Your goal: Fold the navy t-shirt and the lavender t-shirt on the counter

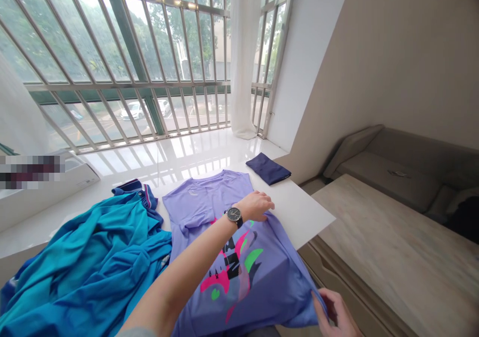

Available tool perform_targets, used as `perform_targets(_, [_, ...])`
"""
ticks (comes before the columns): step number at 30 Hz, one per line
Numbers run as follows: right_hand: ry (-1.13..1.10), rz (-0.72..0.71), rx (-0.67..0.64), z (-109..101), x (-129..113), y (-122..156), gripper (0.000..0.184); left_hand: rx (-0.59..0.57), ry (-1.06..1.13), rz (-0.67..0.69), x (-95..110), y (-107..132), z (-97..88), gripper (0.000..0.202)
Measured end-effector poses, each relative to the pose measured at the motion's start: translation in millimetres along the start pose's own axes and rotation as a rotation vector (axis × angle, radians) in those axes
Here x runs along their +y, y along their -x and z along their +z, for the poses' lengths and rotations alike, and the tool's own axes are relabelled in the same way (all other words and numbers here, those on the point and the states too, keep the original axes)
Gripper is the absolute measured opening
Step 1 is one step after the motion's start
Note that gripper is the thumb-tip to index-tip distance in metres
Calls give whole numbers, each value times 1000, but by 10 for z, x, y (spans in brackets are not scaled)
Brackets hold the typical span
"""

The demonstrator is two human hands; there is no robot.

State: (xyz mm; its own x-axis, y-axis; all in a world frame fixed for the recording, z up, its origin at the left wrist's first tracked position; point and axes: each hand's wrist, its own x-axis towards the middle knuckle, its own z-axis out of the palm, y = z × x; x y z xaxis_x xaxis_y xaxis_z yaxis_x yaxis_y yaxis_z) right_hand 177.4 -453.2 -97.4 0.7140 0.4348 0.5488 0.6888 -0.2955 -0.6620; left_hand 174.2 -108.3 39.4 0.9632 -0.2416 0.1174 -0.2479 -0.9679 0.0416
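Observation:
A purple T-shirt [269, 262] with a pink, green and black print is spread over the white sill, its neckline toward the window and its lower end hanging near me. My left hand [256, 205], wearing a black watch [234, 216], reaches across the shirt. Its fingers are bent onto the shirt's right side edge, gripping the cloth there. At the lower right, my right hand [335, 313] pinches the bottom corner of the hem and holds it out past the sill edge, pulling that side taut.
A heap of teal and blue clothing [101, 257] lies to the left. A folded navy cloth [268, 168] rests on the white sill [307, 217] beyond the shirt. A white box [75, 177] stands far left. Right of the sill are a marble-look tabletop [396, 237] and a grey sofa [377, 172].

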Motion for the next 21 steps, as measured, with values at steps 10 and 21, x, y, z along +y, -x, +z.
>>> perform_targets(10, [17, -49, -57, 47, 66, 117, 19, 53, -85, 46, -13, 88, 48, 19])
perform_targets(21, [201, 95, -107, 143, 134, 491, 8, 19, -91, -42, -1, 278, 150, 15])
